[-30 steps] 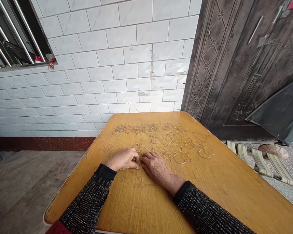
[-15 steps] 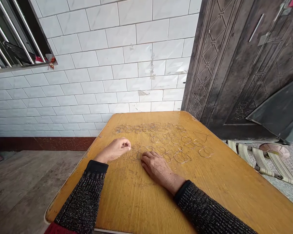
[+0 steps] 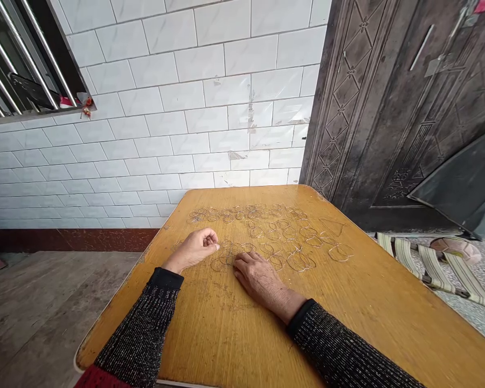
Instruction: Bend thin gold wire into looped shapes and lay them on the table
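Several thin wire loops, bent into flower-like shapes, lie on the wooden table in the head view. My left hand (image 3: pixel 194 249) hovers at the left end of the nearest row, fingers curled and thumb apart from the forefinger, with nothing visible in it. Just right of it is a wire loop piece (image 3: pixel 222 263). My right hand (image 3: pixel 261 274) rests palm down, its fingertips on or beside the loops in the same row; what lies under them is hidden. To its right sits another wire loop piece (image 3: pixel 301 261).
The wooden table (image 3: pixel 226 334) stands against a white tiled wall (image 3: pixel 178 108). More wire loops (image 3: pixel 242 213) form a row at the back. A dark metal door (image 3: pixel 392 108) is on the right, above a striped strap seat (image 3: pixel 436 264). A barred window (image 3: pixel 28 54) is at upper left.
My left thumb and forefinger have parted from a pinch, and the hand has shifted slightly right. The loops beside it have moved slightly. My right hand stays in place.
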`<action>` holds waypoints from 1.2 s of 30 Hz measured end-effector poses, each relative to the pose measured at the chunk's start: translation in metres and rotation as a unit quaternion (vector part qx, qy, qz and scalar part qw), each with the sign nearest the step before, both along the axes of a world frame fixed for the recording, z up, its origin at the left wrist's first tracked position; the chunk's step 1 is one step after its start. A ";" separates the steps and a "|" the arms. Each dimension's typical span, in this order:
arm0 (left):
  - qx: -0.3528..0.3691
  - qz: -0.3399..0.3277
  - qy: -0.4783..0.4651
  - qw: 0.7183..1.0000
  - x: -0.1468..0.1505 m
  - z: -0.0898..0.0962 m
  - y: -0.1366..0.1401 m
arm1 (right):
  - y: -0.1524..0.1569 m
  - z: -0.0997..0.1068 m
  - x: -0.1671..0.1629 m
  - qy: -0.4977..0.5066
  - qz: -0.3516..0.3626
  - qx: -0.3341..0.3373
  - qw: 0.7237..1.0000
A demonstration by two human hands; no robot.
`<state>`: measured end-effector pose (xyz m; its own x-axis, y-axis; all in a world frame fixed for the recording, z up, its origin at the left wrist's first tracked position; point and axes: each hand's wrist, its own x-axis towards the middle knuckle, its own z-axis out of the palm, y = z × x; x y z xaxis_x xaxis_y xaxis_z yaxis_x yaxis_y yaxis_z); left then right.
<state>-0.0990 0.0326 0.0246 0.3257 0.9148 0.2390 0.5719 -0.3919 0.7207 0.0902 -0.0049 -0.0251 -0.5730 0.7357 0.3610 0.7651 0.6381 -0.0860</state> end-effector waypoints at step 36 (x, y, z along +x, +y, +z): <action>-0.083 -0.131 -0.112 0.981 -0.007 0.032 -0.023 | 0.002 0.001 0.005 0.123 -0.010 0.003 0.992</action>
